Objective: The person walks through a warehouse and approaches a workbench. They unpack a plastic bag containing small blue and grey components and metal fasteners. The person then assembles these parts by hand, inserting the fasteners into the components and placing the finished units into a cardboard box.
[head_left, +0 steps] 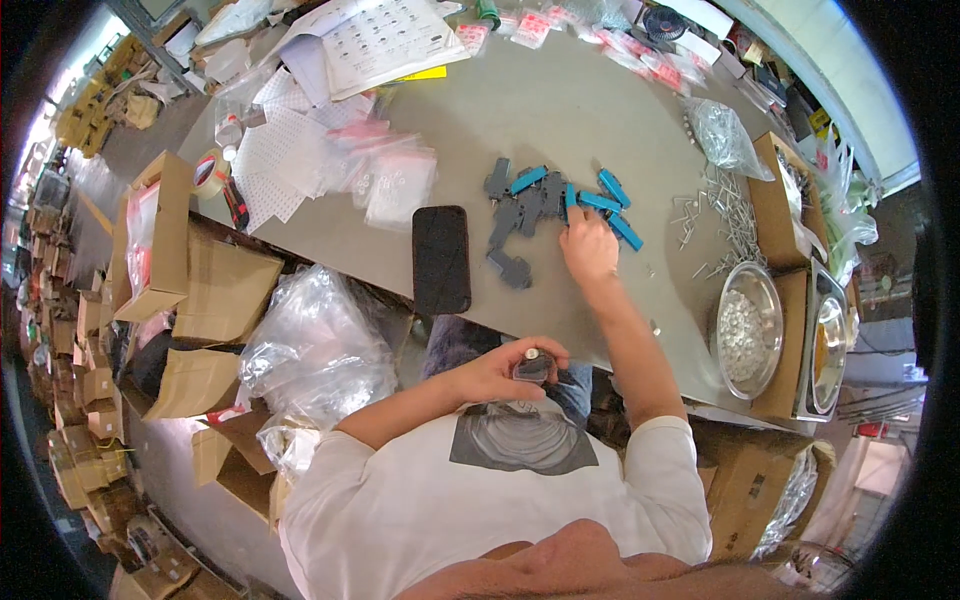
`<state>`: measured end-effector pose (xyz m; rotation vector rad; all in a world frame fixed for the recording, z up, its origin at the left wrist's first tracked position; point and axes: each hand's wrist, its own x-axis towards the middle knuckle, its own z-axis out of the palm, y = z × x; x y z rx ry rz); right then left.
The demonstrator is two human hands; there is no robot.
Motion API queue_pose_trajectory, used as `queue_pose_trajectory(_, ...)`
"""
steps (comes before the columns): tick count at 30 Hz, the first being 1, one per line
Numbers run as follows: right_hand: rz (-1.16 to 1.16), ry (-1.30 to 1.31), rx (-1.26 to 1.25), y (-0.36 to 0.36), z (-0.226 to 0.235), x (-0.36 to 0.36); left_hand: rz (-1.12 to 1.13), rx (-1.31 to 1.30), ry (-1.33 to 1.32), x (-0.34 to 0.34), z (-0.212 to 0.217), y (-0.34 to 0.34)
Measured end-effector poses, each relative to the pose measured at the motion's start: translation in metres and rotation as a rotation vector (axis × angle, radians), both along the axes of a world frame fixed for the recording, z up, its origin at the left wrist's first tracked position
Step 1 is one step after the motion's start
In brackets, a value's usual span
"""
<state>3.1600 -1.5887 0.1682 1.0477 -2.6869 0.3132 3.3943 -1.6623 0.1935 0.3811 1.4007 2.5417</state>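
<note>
Close to my body, my left hand (493, 374) is closed around a dark grey plastic part (531, 370) that has a small whitish round piece at its top. My right hand (590, 248) reaches over the table, its fingers together at the near end of a blue plastic part (571, 195); its fingertips are partly hidden. More blue parts (625, 232) lie just right of that hand. To its left sits a loose group of dark grey parts (509, 217), one of them (512, 270) nearer to me. A black phone (441, 260) rests left of these.
At right stand a metal bowl of small white pieces (741, 335), a second metal bowl (828, 355) and scattered metal pins (735, 220). Small clear bags (400, 185), paper sheets (280, 160) and a tape roll (210, 173) lie at left. Cardboard boxes (155, 240) flank the table.
</note>
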Motion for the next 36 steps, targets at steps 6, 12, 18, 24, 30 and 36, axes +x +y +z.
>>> queue_pose_trajectory(6,-0.111,-0.107,-0.079,0.025,0.02,0.014,0.008,0.074,-0.227,0.002,0.001,-0.002)
queue_pose_trajectory(12,-0.114,-0.193,-0.389,0.064,0.044,0.031,-0.069,0.071,-0.236,-0.002,0.0,0.007)
queue_pose_trajectory(18,-0.175,-0.774,-0.574,0.11,0.049,0.044,-0.2,0.105,-0.596,0.004,-0.045,0.025)
queue_pose_trajectory(24,-0.078,-1.514,-0.682,0.14,0.042,0.057,-0.179,0.152,-0.631,-0.007,-0.041,0.021)
queue_pose_trajectory(30,-0.153,-1.699,-0.665,0.146,0.02,0.052,-0.286,0.119,-0.767,-0.021,-0.03,0.017)
queue_pose_trajectory(36,-0.009,-2.051,-0.816,0.155,0.012,0.049,-0.354,0.148,-0.749,-0.028,-0.028,0.011)
